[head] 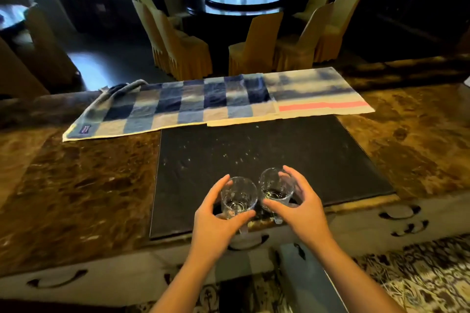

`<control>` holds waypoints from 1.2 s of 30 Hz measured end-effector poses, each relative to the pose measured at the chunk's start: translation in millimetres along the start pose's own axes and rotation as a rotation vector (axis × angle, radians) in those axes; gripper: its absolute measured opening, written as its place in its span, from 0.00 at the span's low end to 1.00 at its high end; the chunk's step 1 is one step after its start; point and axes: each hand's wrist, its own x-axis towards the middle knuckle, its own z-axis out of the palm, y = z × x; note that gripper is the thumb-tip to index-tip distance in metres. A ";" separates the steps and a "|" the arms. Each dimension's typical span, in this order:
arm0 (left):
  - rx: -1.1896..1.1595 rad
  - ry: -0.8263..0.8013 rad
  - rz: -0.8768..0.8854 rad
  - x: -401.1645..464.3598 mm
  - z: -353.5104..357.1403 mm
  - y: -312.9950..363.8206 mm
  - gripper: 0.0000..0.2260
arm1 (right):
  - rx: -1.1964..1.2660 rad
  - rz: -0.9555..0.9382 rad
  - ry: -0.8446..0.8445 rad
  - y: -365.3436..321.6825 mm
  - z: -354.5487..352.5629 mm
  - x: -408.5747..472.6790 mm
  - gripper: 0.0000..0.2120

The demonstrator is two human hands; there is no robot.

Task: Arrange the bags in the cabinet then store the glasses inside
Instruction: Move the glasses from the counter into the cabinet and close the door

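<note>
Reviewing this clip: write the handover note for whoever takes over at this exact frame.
Left hand: wrapped around the left glass, thumb and fingers on its sides.
Right hand: wrapped the same way around the right glass.
Both glasses stand upright, side by side at the near edge of the dark mat on the marble counter. Whether they are lifted off it cannot be told.
A checked towel lies along the far edge of the mat.
Bags and cabinet interior are not in view, so the bag step cannot be confirmed.
Left: store both glasses inside the cabinet.

Dark mat [279, 150] lies bare beyond both glasses [239, 195]; towels [178, 107] line its far edge.
</note>
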 end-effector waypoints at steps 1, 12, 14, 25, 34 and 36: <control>-0.004 0.015 0.006 -16.4 4.6 0.7 0.38 | 0.005 -0.006 -0.001 0.9 -5.1 -14.6 0.38; -0.047 0.036 -0.105 -198.3 36.1 -5.8 0.35 | 0.009 0.126 -0.078 22.2 -51.6 -176.7 0.36; -0.054 0.031 -0.141 -217.9 37.4 -10.7 0.36 | 0.007 0.157 -0.100 25.6 -53.3 -193.8 0.36; -0.007 0.051 -0.230 -245.8 45.7 -50.4 0.38 | 0.019 0.283 -0.146 59.8 -48.8 -218.4 0.37; 0.021 0.071 -0.322 -202.2 57.0 -184.6 0.41 | 0.102 0.448 0.035 181.4 -6.8 -187.0 0.39; 0.025 0.076 -0.291 -191.9 58.9 -228.6 0.41 | 0.120 0.450 0.100 222.8 13.2 -182.4 0.39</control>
